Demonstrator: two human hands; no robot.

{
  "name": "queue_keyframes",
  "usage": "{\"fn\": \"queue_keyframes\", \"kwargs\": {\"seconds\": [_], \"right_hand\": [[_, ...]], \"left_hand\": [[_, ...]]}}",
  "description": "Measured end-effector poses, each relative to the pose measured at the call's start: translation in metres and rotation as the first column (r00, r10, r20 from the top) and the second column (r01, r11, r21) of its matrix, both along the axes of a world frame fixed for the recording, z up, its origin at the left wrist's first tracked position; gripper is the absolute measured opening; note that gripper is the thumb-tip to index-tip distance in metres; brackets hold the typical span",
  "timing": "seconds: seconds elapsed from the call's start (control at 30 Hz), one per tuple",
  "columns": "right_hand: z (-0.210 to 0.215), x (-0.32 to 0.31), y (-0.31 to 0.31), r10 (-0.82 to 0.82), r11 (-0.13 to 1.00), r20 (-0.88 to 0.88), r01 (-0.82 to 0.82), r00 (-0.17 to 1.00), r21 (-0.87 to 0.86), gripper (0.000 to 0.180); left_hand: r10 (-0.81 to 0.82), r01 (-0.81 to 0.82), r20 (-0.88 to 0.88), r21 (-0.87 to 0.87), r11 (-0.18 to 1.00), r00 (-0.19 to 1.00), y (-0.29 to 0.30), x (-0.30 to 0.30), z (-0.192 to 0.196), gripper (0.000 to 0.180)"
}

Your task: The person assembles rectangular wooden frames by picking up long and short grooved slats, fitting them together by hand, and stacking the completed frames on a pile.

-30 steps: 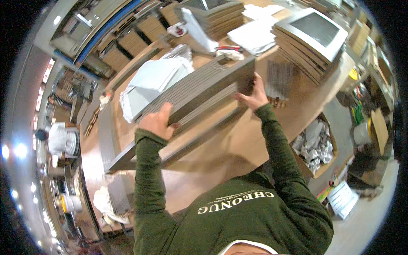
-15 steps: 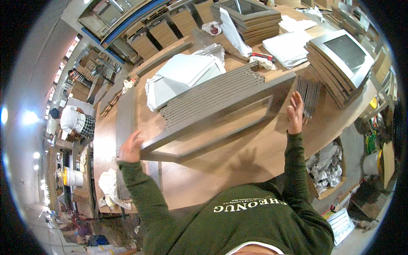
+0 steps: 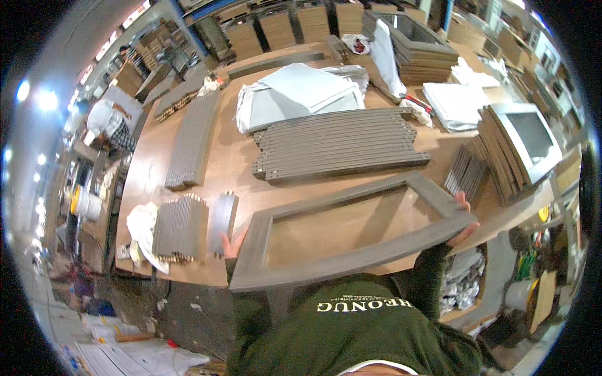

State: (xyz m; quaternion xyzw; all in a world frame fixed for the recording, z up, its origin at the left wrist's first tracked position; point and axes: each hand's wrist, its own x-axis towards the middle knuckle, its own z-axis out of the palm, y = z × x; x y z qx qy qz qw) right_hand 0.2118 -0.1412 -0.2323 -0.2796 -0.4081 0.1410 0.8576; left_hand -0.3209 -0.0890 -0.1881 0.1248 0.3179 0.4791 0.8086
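A grey-brown rectangular frame (image 3: pixel 351 258) with an open middle is right in front of me, its near rail by my body. My left hand (image 3: pixel 232 245) is at its left end, partly hidden behind the frame, with a few fingers showing past the edge. The fingers of my right hand (image 3: pixel 464 227) curl around its right end. Just beyond lies a row of long grey-brown strips (image 3: pixel 338 145) side by side. A narrow short strip (image 3: pixel 224 220) rests near my left hand.
Left on the table (image 3: pixel 147 182) are long strips (image 3: pixel 195 141), a bundle of shorter strips (image 3: pixel 180 227) and a white cloth (image 3: pixel 143 225). White sheets (image 3: pixel 301 94) lie at the back. Stacked frames (image 3: pixel 511 150) and short dark strips (image 3: pixel 465 170) are on the right. A person (image 3: pixel 110 122) bends far left.
The frame was tilted up against the row of strips with my hands apart from it. Now it is flatter and nearer my body, between both hands. My view has turned.
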Motion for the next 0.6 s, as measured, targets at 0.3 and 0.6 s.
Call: {"fn": "queue_keyframes", "kwargs": {"seconds": [0.3, 0.6], "right_hand": [[0.051, -0.007, -0.034, 0.219, 0.975, -0.031, -0.220, 0.975, -0.035, 0.075], [0.143, -0.039, -0.052, 0.405, 0.909, -0.631, -0.368, 0.661, 0.197, 0.070]], "left_hand": [[-0.225, 0.454, -0.583, 0.283, 0.845, 0.781, -0.017, -0.028, -0.014, 0.058], [0.126, 0.185, -0.541, 0.484, 0.855, 0.832, -0.019, 0.039, -0.032, 0.057]]}}
